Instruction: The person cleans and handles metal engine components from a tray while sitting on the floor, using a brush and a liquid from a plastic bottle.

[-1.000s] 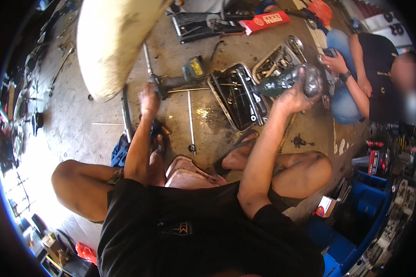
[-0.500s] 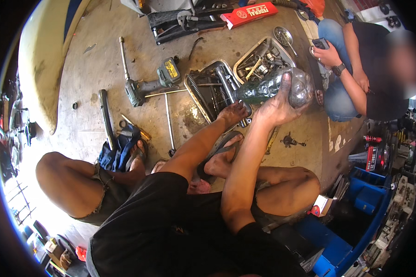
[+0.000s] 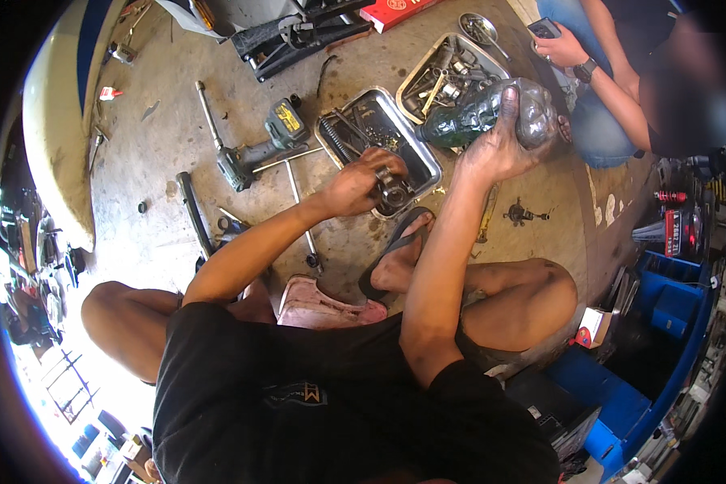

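My right hand point(image 3: 504, 149) is wrapped round a clear plastic bottle point(image 3: 468, 117). The bottle lies almost level, its dark greenish neck end pointing left over the metal trays. My left hand point(image 3: 365, 185) grips a dark metal part point(image 3: 394, 190) with a round end, seen nearly end-on, so its full shape is hidden. That hand is at the near edge of a metal tray point(image 3: 429, 165) with a dark, wet bottom. A long coil spring point(image 3: 333, 141) and thin rods lie along the tray's left side.
Behind is a second tray point(image 3: 504, 64) of sockets and wrenches. A cordless impact wrench point(image 3: 254, 149) and a T-handle wrench point(image 3: 294, 194) lie left. A pink container point(image 3: 319, 305) stands by my legs. A person point(image 3: 621, 89) holding a phone point(image 3: 544, 29) sits at right.
My left hand has moved left and nearer, lifting the metal part out of the tray. The right hand still holds the bottle. More of the pink container shows, and the view has shifted.
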Motion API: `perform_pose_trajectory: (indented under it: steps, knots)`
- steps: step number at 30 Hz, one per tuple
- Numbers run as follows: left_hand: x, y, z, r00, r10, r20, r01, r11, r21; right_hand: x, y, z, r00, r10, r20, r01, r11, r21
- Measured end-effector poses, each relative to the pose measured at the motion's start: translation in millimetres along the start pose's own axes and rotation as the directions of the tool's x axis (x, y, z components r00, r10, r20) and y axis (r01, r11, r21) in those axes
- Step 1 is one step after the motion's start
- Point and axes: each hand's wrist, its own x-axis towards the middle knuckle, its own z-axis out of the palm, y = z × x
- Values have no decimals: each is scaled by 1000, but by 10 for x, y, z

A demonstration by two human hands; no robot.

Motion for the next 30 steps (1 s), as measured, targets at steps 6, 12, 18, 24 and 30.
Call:
perform_pose_trajectory:
  steps: [6, 12, 18, 24, 30]
  knots:
    - [-42, 221, -214, 985, 29, -172, -19, 998, 59, -59, -75, -26, 999, -34, 9, 35, 998, -44]
    - [-119, 422, -387, 990, 15, -141, 1, 993, 117, -151, -228, 28, 1000, -4, 22, 3, 999, 45]
    - [-243, 476, -517, 920, -295, -258, 175, 898, -404, -164, -283, 23, 1000, 4, 15, -4, 1000, 9]
    - [-492, -284, -748, 458, -766, -451, 130, 560, -818, -152, -277, 1, 1000, 6, 23, -8, 997, 82]
    - [-1313, -1148, -569, 116, -962, -247, -401, 182, -898, -201, -246, 53, 999, -27, 26, 27, 1000, 11]
